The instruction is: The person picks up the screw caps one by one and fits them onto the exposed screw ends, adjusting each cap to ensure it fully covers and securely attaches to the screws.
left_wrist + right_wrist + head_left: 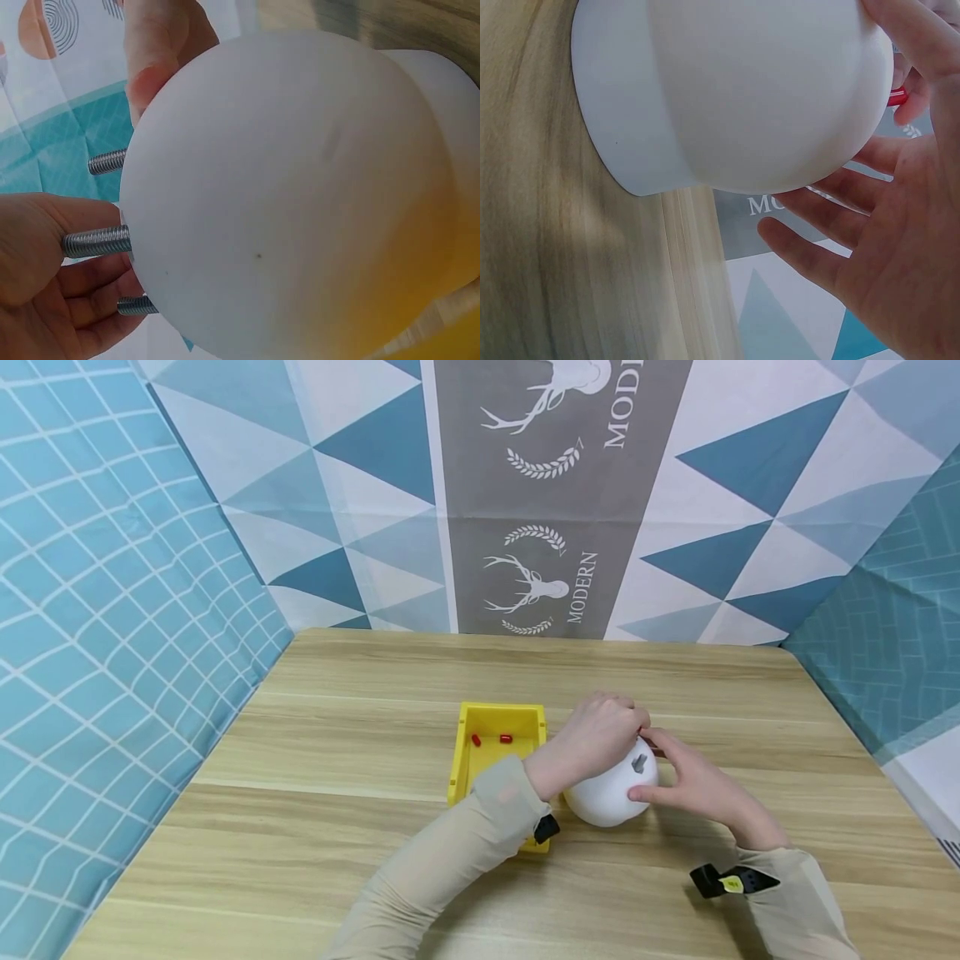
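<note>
Standing by the bin is a rounded white body [603, 797], its dome wider than the base below. Several metal threaded studs [97, 241] stick out of its top. My left hand [600, 735] reaches over the top, fingers curled close by the studs. Its fingertips pinch a small red piece [898, 97], mostly hidden behind the dome in the right wrist view. My right hand [701, 785] holds the dome from the right, thumb [150, 86] against the near side and bent fingers [832, 214] around the far side.
A yellow bin [502, 712] stands left of the white body, partly covered by my left forearm. Two small red pieces [506, 738] lie inside it. The wooden table [337, 827] ends at a patterned cloth wall [375, 485] behind.
</note>
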`<control>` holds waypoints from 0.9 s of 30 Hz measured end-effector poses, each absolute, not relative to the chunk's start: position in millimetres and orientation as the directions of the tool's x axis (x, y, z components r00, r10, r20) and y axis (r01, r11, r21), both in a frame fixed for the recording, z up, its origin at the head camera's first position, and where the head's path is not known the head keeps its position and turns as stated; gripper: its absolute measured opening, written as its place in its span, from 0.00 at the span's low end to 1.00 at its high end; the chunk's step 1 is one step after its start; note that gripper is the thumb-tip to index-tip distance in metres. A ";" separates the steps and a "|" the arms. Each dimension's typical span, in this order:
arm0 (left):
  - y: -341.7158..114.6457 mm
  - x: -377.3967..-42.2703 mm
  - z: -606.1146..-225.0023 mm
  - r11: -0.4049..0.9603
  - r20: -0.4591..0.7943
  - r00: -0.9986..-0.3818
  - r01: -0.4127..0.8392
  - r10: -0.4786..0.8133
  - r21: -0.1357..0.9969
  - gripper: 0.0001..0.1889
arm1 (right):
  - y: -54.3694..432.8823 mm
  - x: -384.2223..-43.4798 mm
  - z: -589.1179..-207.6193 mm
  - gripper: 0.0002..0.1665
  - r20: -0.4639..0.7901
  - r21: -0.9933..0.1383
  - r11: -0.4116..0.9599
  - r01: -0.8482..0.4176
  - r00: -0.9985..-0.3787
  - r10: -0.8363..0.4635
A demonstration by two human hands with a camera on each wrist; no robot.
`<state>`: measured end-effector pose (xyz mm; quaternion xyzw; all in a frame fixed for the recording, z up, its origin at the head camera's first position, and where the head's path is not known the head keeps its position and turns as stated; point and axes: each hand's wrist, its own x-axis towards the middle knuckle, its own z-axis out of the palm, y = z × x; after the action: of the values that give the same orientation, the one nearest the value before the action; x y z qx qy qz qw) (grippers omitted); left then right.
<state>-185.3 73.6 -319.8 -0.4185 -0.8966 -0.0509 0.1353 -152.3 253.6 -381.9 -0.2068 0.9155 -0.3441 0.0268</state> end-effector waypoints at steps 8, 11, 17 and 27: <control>75.3 -183.0 -322.1 0.692 0.318 -0.657 0.722 0.683 0.006 0.09 | 254.0 -153.1 -385.1 0.50 0.115 -0.637 0.664 -0.391 -0.900 -0.420; 74.5 -182.0 -321.2 0.711 0.317 -0.680 0.703 0.661 0.026 0.09 | 253.7 -153.0 -384.3 0.49 0.113 -0.638 0.667 -0.386 -0.903 -0.415; 70.3 -181.5 -321.0 0.715 0.317 -0.691 0.697 0.650 0.055 0.12 | 253.8 -152.3 -381.5 0.49 0.099 -0.644 0.670 -0.369 -0.909 -0.405; 59.9 -176.2 -316.0 0.730 0.335 -0.716 0.675 0.613 0.107 0.14 | 253.8 -153.6 -383.3 0.48 0.110 -0.643 0.665 -0.380 -0.905 -0.410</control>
<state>-176.2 59.9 -316.0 -0.3502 -0.9194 -0.1114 0.1399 -153.6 253.8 -383.3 -0.2165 0.9121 -0.3474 0.0220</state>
